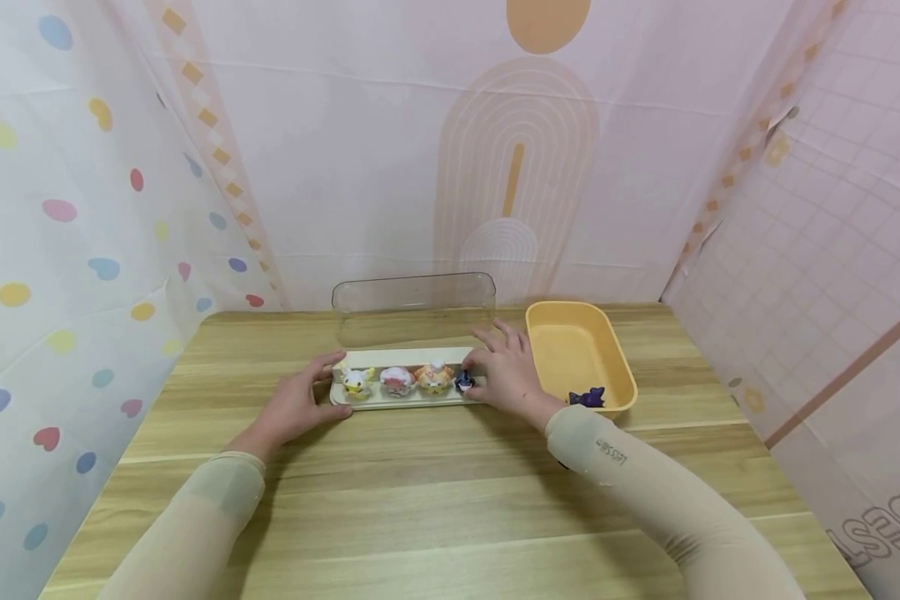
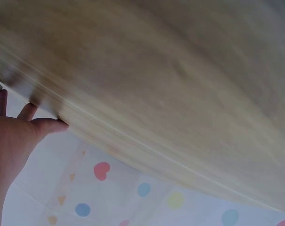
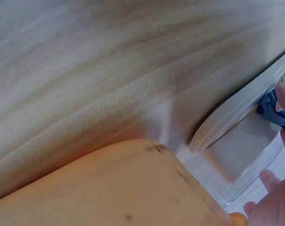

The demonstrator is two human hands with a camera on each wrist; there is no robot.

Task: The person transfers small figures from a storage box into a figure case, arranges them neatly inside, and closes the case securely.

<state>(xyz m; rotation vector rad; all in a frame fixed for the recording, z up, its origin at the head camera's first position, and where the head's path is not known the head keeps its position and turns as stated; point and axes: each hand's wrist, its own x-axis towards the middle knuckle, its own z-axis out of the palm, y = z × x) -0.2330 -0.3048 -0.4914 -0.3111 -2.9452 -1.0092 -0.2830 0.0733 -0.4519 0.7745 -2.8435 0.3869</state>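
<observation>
My right hand (image 1: 506, 375) pinches the small blue figure (image 1: 463, 382) at the right end of the white tray (image 1: 390, 403) on the bench (image 1: 450, 492); my left hand (image 1: 296, 404), fingers relaxed, touches the tray's left end.

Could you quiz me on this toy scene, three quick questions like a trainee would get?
1. True or false: the yellow bin holds no toy.
2. How many figures stand on the white tray, counting the blue figure under the right hand?
3. What does the left hand touch: A the clear lid, B the tray's end, C the bin?

Key:
1. False, a purple toy lies in it.
2. Four.
3. B.
</observation>
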